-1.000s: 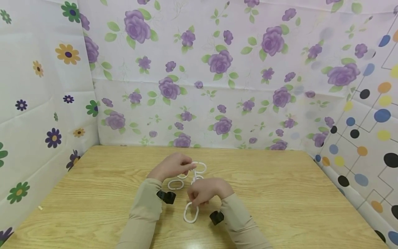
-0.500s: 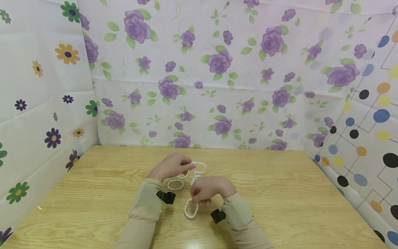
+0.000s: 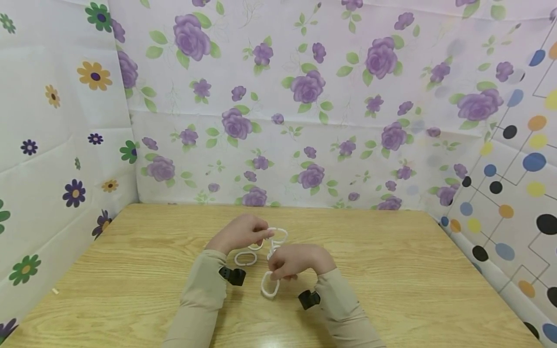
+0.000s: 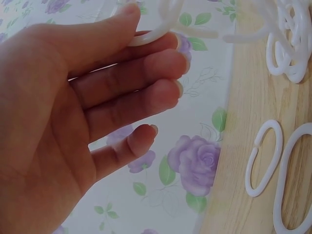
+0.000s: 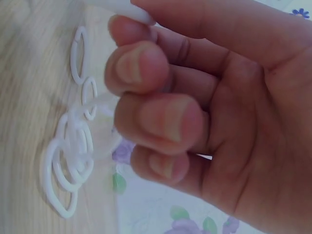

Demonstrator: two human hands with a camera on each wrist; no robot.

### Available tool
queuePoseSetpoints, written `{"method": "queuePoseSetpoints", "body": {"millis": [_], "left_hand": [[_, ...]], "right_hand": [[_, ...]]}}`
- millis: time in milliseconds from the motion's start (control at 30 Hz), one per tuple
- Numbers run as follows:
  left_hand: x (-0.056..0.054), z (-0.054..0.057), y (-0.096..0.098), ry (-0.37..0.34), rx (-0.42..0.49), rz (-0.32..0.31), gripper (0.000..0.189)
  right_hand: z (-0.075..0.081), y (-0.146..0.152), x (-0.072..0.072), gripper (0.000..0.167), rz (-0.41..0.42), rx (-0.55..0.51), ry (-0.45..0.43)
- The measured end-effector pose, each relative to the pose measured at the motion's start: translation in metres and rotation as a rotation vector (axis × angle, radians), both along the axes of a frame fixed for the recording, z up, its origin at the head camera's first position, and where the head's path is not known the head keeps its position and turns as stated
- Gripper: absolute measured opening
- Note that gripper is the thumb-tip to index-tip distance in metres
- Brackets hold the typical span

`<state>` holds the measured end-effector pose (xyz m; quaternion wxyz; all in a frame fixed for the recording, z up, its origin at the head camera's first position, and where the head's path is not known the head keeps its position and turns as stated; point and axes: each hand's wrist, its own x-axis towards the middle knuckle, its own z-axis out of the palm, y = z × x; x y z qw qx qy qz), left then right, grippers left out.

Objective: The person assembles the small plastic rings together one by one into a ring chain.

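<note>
Between thumb and index finger, my left hand (image 3: 243, 233) pinches a white oval plastic chain link (image 4: 151, 38), its other fingers loosely bent. From that link more linked white ones (image 3: 272, 248) run down toward the table, partly hidden by my right hand. My right hand (image 3: 300, 259) pinches another white oval link (image 3: 263, 286) in front of the chain, fingers curled. The right wrist view catches only a blurred part of this held link (image 5: 122, 9). A heap of joined links (image 5: 48, 170) also shows there. Each loose link has a small gap in its side.
Below my left hand, a loose white link (image 3: 245, 265) lies on the wooden table (image 3: 370, 275), with a second link (image 3: 256, 248) partly hidden behind the hand. A small pale scrap (image 3: 55, 291) is at the left. Flower-printed cloth (image 3: 278, 159) closes off the back.
My right hand has moved slightly up and to the right, lifting its link closer to the chain. My left hand stays almost still.
</note>
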<state>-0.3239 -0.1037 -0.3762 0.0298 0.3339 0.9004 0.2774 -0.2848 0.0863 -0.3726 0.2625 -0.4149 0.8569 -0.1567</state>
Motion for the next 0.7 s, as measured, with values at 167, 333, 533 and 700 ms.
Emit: {"method": "queuePoseSetpoints", "body": {"millis": [167,333,533,700], "left_hand": [[-0.001,-0.001,0.000,-0.010,-0.004,-0.016,0.037],[0.000,0.000,0.000,-0.016,-0.003,-0.017,0.036],[0.001,0.001,0.001,-0.032,-0.004,-0.018,0.035],[0.000,0.001,0.002,-0.047,-0.003,-0.017,0.035]], "right_hand": [[0.003,0.008,-0.005,0.015,-0.030,-0.077,0.004],[0.007,0.019,-0.009,0.012,-0.059,-0.179,0.080],[0.012,0.029,-0.012,0.016,-0.099,-0.273,0.175],[0.012,0.033,-0.015,0.017,-0.184,-0.336,0.255]]}}
